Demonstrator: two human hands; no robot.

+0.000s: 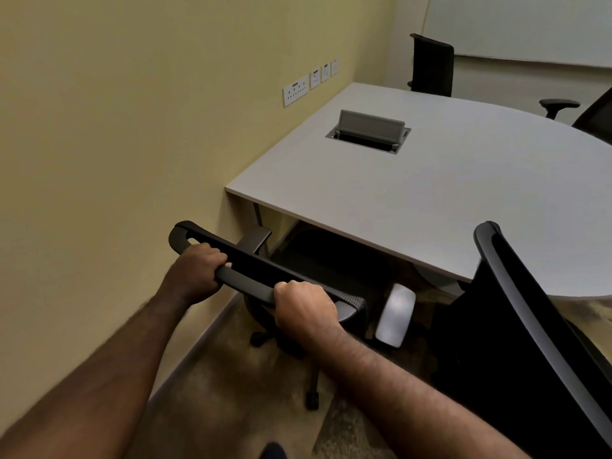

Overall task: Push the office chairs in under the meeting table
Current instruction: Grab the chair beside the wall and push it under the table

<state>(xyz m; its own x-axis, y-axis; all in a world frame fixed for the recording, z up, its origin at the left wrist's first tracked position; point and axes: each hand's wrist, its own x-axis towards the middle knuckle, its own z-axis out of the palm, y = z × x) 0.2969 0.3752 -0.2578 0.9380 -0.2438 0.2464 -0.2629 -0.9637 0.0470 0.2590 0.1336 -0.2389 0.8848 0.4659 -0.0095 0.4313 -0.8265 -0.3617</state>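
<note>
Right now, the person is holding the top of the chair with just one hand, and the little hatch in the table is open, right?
Not quite. The head view shows both hands gripping the chair top: the left hand and the right hand. The hatch in the table is open, as you said.

Both hands, left (195, 271) and right (303, 308), clasp the chair back (246, 279) beside the table (414, 193)
</note>
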